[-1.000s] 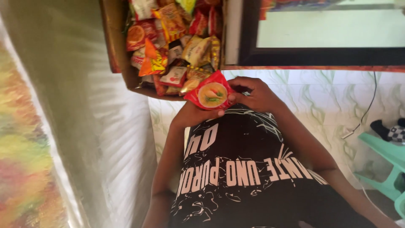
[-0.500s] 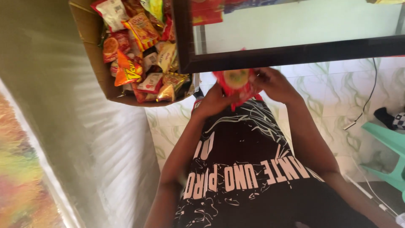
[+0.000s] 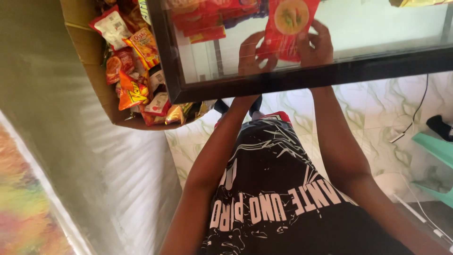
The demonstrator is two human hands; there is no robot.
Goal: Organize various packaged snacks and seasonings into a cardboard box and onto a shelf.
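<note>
Both hands are seen only through the glass top of a dark-framed display counter (image 3: 302, 82), and the frame's front rail hides the wrists. The top edge of the view cuts off the red snack packet (image 3: 289, 28) and the row of red packets (image 3: 207, 21) lying beside it under the glass. The one packet held is red and flat, with a round yellow-green picture on its face. The left hand (image 3: 250, 54) pinches its lower left edge with closed fingers; the right hand (image 3: 315, 45) grips its right side, fingers wrapped on it. One cardboard box (image 3: 94, 61) at left holds many mixed snack bags, too jumbled to count.
</note>
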